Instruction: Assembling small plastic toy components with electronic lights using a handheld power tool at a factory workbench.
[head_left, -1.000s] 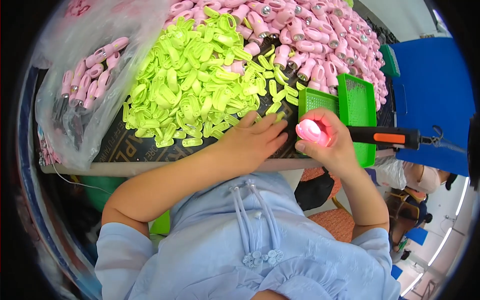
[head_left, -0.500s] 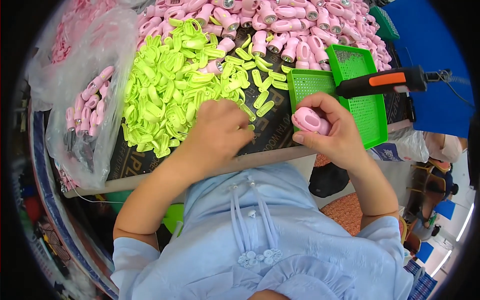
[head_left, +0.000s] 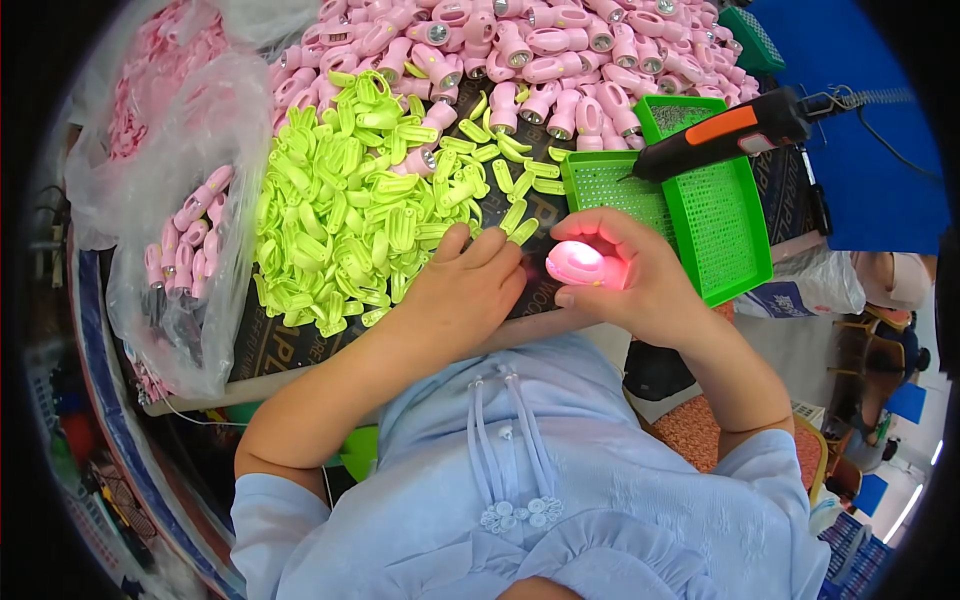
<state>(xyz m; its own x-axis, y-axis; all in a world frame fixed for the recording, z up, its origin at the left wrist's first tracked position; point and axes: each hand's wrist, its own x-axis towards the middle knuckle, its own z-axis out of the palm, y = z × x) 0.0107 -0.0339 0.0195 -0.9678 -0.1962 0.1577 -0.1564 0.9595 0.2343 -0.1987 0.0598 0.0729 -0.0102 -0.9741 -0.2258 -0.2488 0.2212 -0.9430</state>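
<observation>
My right hand holds a pink toy flashlight with a looped handle, its thumb below and fingers above. Bright pink-white light glows at the flashlight's left end. My left hand is at the right edge of a heap of lime-green plastic pieces, its back turned up. Its fingers are curled down, and their tips are hidden, so whatever they may pinch does not show. One loose lime-green piece lies just beyond these fingers.
Many pink flashlights are piled at the back. Two green perforated trays stand at the right, under a black-and-orange electric screwdriver on a coiled cable. A clear plastic bag with pink flashlights lies left. The table edge runs nearest me.
The flashlight in my right hand now glows; it was unlit before. The right hand has shifted slightly left and down. The left hand's fingers point farther forward, and the whole view has shifted a little.
</observation>
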